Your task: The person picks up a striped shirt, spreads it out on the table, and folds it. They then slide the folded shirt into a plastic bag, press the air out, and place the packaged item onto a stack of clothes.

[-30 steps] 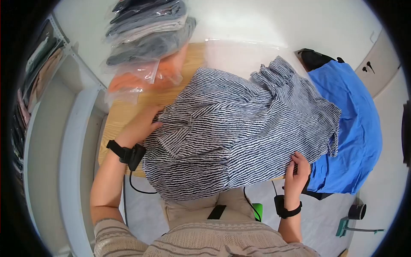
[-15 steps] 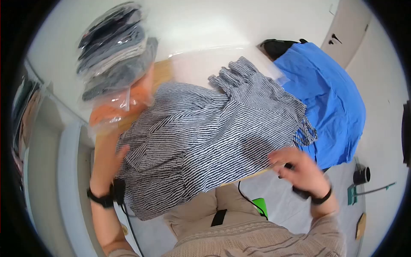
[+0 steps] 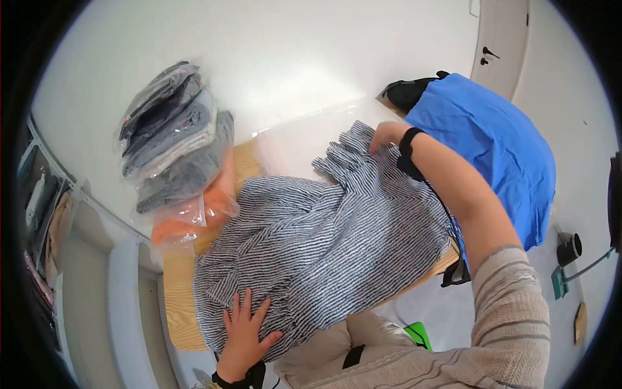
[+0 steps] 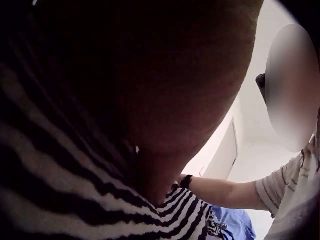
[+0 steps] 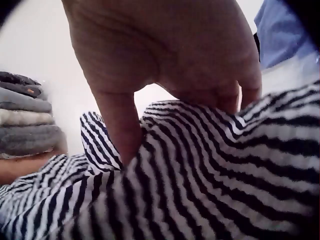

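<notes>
A navy-and-white striped garment (image 3: 337,240) lies spread and creased over the wooden table (image 3: 178,311), its near edge hanging toward the person's lap. My left hand (image 3: 245,337) rests on its near left part with fingers spread. Dark and close, that hand (image 4: 185,85) fills much of the left wrist view above the stripes. My right hand (image 3: 387,135) reaches to the far side, beside the garment's ruffled end (image 3: 353,146). In the right wrist view, the thumb (image 5: 120,125) and the fingers grip a raised fold of the striped cloth.
Several bagged folded clothes (image 3: 184,136) stand stacked at the back left, an orange one (image 3: 207,211) lowest. A clear plastic sheet (image 3: 285,152) lies behind the garment. Blue cloth (image 3: 492,149) covers something at the right. Shelving (image 3: 84,272) runs along the left.
My right hand has gone from the garment's near right edge to its far ruffled end. My left hand has moved from the left edge to the near left part. The head view has shifted.
</notes>
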{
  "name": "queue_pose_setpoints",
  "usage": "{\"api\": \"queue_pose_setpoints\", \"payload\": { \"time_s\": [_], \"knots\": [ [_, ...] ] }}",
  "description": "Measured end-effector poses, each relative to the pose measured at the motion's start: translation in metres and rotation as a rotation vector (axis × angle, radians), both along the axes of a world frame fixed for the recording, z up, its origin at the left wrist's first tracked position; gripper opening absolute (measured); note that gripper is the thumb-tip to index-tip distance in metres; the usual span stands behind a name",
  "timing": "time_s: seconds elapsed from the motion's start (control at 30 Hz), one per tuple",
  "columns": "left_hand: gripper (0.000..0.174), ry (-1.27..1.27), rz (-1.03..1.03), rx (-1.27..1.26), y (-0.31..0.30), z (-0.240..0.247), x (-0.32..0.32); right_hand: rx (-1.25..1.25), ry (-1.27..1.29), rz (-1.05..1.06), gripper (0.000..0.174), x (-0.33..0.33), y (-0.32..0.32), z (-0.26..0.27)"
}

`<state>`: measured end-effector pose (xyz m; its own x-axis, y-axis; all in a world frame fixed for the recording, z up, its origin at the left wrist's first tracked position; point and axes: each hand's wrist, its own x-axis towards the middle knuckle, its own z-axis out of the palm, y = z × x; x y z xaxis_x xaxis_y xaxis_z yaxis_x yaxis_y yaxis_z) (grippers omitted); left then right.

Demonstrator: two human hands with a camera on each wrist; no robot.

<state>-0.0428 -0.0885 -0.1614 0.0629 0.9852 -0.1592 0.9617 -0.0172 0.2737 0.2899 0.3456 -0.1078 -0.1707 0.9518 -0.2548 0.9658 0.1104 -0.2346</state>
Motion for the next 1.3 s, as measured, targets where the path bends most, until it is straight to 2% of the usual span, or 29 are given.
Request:
{"api": "queue_pose_setpoints", "payload": {
  "time_s": [0.07, 0.17, 0.2, 0.27, 0.3, 0.33, 0.4, 0.43, 0.47, 0.53, 0.57, 0.6, 0.67, 0.73, 0.77, 0.8, 0.83, 0.87, 0.93, 0.97, 1.0, 1.07, 1.1, 1.13, 1.2, 1.23, 1.27, 1.3],
  "knots": [
    [0.072, 0.027, 0.016, -0.033, 0.001, 0.005, 0.0, -0.038, -0.015, -0.03, 0.067, -0.002, 0.006, -0.013],
    [0.073, 0.081, 0.008, -0.12, 0.004, 0.022, 0.006, -0.06, 0.099, 0.06, 0.065, 0.014, 0.012, -0.021],
    [0.073, 0.091, 0.013, -0.129, 0.007, 0.029, 0.006, 0.031, 0.252, -0.036, 0.064, 0.022, 0.015, -0.03],
    [0.074, 0.105, -0.094, -0.176, 0.013, 0.044, -0.002, 0.178, 0.392, -0.099, 0.064, 0.035, 0.024, -0.042],
    [0.068, 0.139, -0.153, -0.143, 0.02, 0.056, -0.002, 0.072, 0.532, -0.069, 0.072, 0.041, 0.023, -0.041],
    [0.068, 0.14, -0.152, -0.15, 0.032, 0.073, 0.003, 0.065, 0.533, -0.07, 0.072, 0.041, 0.008, -0.03],
    [0.056, -0.024, -0.297, 0.028, 0.065, 0.102, 0.02, -0.031, 0.607, -0.164, 0.077, 0.036, -0.029, -0.003],
    [0.052, -0.105, -0.319, 0.126, 0.083, 0.107, 0.028, -0.16, 0.647, -0.158, 0.077, 0.042, -0.029, -0.001],
    [0.047, -0.185, -0.339, 0.223, 0.103, 0.11, 0.038, -0.166, 0.646, -0.153, 0.077, 0.048, -0.027, -0.004],
    [0.042, -0.399, -0.3, 0.155, 0.153, 0.113, 0.062, -0.258, 0.73, -0.095, 0.062, 0.061, -0.02, -0.013],
    [0.037, -0.495, -0.247, 0.067, 0.182, 0.109, 0.075, -0.298, 0.841, -0.12, 0.046, 0.068, -0.007, -0.027],
    [0.034, -0.588, -0.196, -0.02, 0.209, 0.101, 0.087, -0.292, 0.845, -0.117, 0.046, 0.075, 0.009, -0.046],
    [0.03, -0.782, -0.105, -0.126, 0.252, 0.075, 0.104, -0.428, 0.966, -0.135, 0.035, 0.088, 0.034, -0.068],
    [0.033, -0.566, -0.02, -0.271, 0.291, 0.065, 0.121, -0.392, 0.919, -0.215, 0.034, 0.079, 0.018, -0.06],
    [0.033, -0.566, -0.03, -0.265, 0.306, 0.053, 0.126, -0.478, 0.988, -0.175, 0.034, 0.077, 0.001, -0.048],
    [0.035, -0.591, 0.052, -0.314, 0.32, 0.04, 0.13, -0.566, 1.054, -0.134, 0.034, 0.074, -0.007, -0.04],
    [0.039, -0.616, 0.137, -0.365, 0.328, 0.034, 0.137, -0.55, 1.001, -0.153, 0.035, 0.071, -0.006, -0.039],
    [0.039, -0.615, 0.131, -0.367, 0.334, 0.027, 0.144, -0.547, 1.003, -0.158, 0.035, 0.069, -0.006, -0.038],
    [0.04, -0.827, 0.331, -0.132, 0.337, 0.018, 0.155, -0.533, 0.955, -0.278, 0.036, 0.063, -0.005, -0.041],
    [0.037, -0.972, 0.387, -0.149, 0.339, 0.015, 0.158, -0.557, 1.005, -0.228, 0.036, 0.064, -0.006, -0.042],
    [0.037, -0.97, 0.391, -0.155, 0.339, 0.012, 0.154, -0.564, 1.005, -0.231, 0.036, 0.066, -0.006, -0.045],
    [0.032, -0.853, 0.023, -0.044, 0.335, 0.007, 0.144, -0.578, 1.215, -0.173, 0.034, 0.069, -0.006, -0.053],
    [0.024, -1.15, 0.3, -0.123, 0.326, 0.024, 0.16, -0.58, 1.213, -0.234, 0.033, 0.069, -0.016, -0.041],
    [0.024, -1.146, 0.304, -0.132, 0.315, 0.037, 0.165, -0.587, 1.215, -0.24, 0.033, 0.072, -0.016, -0.044],
    [0.019, -1.287, 0.101, -0.124, 0.3, 0.051, 0.167, -0.585, 1.303, -0.222, 0.032, 0.077, -0.014, -0.047],
    [0.015, -1.212, -0.098, -0.06, 0.306, 0.04, 0.163, -0.388, 1.181, -0.219, 0.03, 0.074, -0.034, -0.029],
    [0.015, -1.21, -0.099, -0.065, 0.311, 0.033, 0.152, -0.389, 1.183, -0.223, 0.03, 0.078, -0.032, -0.034],
    [0.013, -0.96, -0.368, 0.032, 0.312, 0.033, 0.143, -0.467, 1.237, -0.142, 0.03, 0.085, -0.026, -0.04]
  ]
}}
